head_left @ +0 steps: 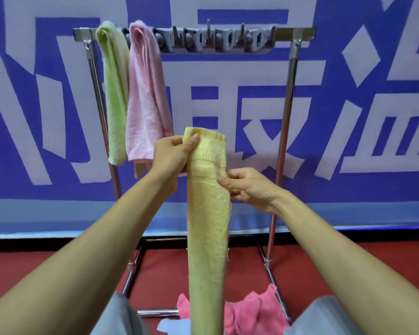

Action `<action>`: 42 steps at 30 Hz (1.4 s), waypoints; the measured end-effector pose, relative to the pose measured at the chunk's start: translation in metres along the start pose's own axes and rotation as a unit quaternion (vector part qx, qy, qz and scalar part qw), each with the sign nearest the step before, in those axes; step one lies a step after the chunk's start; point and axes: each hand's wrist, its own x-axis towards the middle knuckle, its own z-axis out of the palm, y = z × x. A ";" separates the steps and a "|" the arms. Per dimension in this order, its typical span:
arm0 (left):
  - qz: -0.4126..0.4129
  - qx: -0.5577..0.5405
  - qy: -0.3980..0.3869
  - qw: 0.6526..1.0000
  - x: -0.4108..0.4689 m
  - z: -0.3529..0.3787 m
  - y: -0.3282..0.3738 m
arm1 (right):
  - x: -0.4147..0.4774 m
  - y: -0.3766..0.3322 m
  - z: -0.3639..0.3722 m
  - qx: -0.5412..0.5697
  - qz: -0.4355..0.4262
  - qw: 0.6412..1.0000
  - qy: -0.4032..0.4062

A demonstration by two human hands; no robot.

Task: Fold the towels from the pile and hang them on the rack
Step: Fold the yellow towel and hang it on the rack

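Note:
A yellow towel, folded into a long narrow strip, hangs upright in front of me. My left hand grips its top corner, thumb over the front. My right hand pinches the strip's right edge a little lower. Behind stands a metal rack. A green towel and a pale pink towel hang folded on the rack's left end. A pile at the bottom holds a bright pink towel and a light blue one, partly hidden by the yellow strip.
A grey strip of clips runs along the rack's top bar, right of the hung towels. The rack's chrome base rails lie on a red floor. A blue and white banner wall stands close behind. My grey-trousered knees frame the pile.

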 end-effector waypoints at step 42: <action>-0.135 0.047 -0.179 0.973 -0.084 0.001 -0.176 | -0.006 0.133 0.010 0.191 0.157 0.938 0.241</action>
